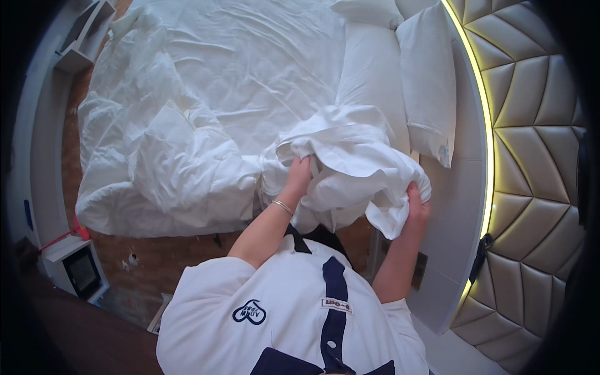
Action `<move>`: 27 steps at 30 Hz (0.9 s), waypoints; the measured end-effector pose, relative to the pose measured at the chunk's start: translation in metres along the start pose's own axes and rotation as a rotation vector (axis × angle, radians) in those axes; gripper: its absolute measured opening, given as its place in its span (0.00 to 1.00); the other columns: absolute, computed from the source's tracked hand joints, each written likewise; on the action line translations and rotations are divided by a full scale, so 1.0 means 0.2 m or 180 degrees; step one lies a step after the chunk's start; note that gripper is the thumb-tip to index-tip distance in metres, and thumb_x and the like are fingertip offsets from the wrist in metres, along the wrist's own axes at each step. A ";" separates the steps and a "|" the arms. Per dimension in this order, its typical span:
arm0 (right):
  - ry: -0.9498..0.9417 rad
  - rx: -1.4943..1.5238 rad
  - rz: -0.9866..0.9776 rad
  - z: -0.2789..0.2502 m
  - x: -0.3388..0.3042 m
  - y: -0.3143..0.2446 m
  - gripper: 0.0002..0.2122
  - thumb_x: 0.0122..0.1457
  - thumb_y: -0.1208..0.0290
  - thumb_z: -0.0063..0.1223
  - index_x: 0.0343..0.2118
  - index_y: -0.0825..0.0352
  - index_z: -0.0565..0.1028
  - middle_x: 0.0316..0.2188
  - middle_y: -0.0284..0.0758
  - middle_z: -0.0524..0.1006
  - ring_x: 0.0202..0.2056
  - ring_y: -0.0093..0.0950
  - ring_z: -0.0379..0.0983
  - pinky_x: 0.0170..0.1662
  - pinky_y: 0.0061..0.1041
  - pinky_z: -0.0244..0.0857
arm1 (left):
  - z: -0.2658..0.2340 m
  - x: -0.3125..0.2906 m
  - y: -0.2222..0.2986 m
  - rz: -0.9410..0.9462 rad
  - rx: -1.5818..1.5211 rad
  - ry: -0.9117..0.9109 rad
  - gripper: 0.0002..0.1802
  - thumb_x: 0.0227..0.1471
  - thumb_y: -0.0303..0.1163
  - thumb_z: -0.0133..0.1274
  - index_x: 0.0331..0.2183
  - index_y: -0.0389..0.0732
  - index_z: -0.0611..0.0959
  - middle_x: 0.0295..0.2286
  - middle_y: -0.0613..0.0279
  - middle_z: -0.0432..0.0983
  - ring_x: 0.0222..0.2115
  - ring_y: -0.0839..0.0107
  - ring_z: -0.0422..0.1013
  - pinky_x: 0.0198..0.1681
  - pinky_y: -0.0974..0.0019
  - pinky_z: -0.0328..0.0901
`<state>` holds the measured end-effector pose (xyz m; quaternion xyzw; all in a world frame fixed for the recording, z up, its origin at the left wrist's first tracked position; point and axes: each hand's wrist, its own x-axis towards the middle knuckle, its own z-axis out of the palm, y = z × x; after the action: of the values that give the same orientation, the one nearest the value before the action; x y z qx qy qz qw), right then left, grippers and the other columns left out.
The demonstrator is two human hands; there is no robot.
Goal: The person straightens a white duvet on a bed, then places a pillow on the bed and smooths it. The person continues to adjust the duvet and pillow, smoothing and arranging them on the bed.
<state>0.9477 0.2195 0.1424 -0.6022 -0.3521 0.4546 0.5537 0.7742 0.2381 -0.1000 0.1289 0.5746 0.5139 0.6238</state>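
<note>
A bunched piece of white bed linen (356, 147) is spread between my two hands at the near right part of the bed; whether it is a sheet or a cover I cannot tell. My left hand (301, 172) grips its left part, the fingertips partly hidden in the folds. At the right end, my right hand (417, 203) closes on the edge, with a loose corner hanging beside it. To the left, a crumpled white duvet (187, 156) lies along the bed and meets the linen. The wrinkled white bed sheet (250, 56) stretches beyond.
White pillows (369, 69) (428, 87) lie at the bed's right end, beside a pale headboard ledge (459, 187). A lit strip (489, 156) borders the padded wall (531, 156). Brown floor (156, 259) shows on the near side, with a white box-like unit (78, 272) at the left.
</note>
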 end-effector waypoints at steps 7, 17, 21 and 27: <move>0.0397 -0.0302 -0.0611 -0.14 0.17 0.01 0.18 0.60 0.67 0.44 0.49 0.73 0.66 0.44 0.38 0.71 0.43 0.27 0.68 0.47 0.24 0.61 | 0.48 -0.46 0.93 0.3581 0.1969 -0.2202 0.14 0.43 0.28 0.50 0.36 0.42 0.78 0.40 0.55 0.70 0.43 0.62 0.65 0.50 0.56 0.54; -0.1231 -0.3410 0.0974 -0.29 0.25 0.32 0.30 0.49 0.57 0.56 0.50 0.72 0.63 0.48 0.51 0.66 0.48 0.42 0.65 0.49 0.31 0.60 | 0.37 -0.50 0.19 0.1828 0.3539 -0.2944 0.10 0.41 0.33 0.48 0.28 0.37 0.76 0.34 0.49 0.69 0.37 0.52 0.66 0.42 0.53 0.61; -0.1020 -0.3012 -0.0305 -0.23 0.18 0.49 0.26 0.49 0.65 0.55 0.50 0.70 0.64 0.49 0.48 0.66 0.50 0.43 0.63 0.52 0.34 0.57 | 0.29 -0.48 0.08 0.1409 0.4146 -0.3157 0.11 0.42 0.35 0.49 0.29 0.39 0.77 0.33 0.49 0.69 0.36 0.52 0.67 0.40 0.52 0.62; -0.1797 -0.3474 -0.1077 -0.04 0.36 0.73 0.19 0.49 0.75 0.48 0.48 0.64 0.68 0.51 0.45 0.65 0.50 0.44 0.62 0.53 0.35 0.56 | 0.23 -0.55 0.02 0.1716 0.4462 -0.3530 0.11 0.39 0.33 0.50 0.28 0.39 0.78 0.32 0.50 0.69 0.33 0.52 0.68 0.37 0.54 0.63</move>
<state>0.9675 0.2631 -0.0135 -0.5908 -0.7557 0.2573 0.1172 0.8312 0.1727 -0.0183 0.8319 0.3243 0.0423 0.4484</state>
